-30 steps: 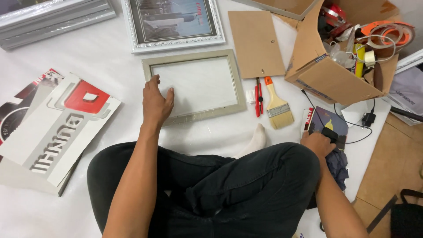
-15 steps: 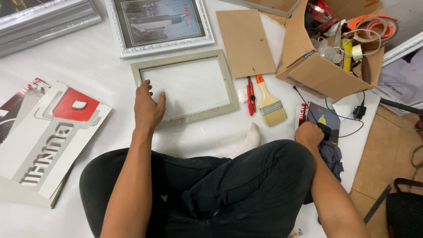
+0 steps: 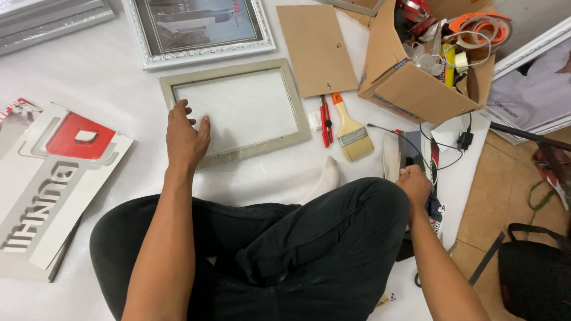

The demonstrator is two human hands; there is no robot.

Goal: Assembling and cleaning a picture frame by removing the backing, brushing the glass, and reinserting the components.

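Left hand rests flat, fingers released, on the stiff, fragile glazed frame—grip its edges; right hand clenches dark cloth.

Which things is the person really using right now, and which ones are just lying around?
In use:
- grey frame, with the left hand flat on its glass
- dark thing by the knee, which the right hand is touching (hard to tell what it is)

Lying about:
- paintbrush
- red cutter
- brown backing board
- cardboard box
- silver framed picture
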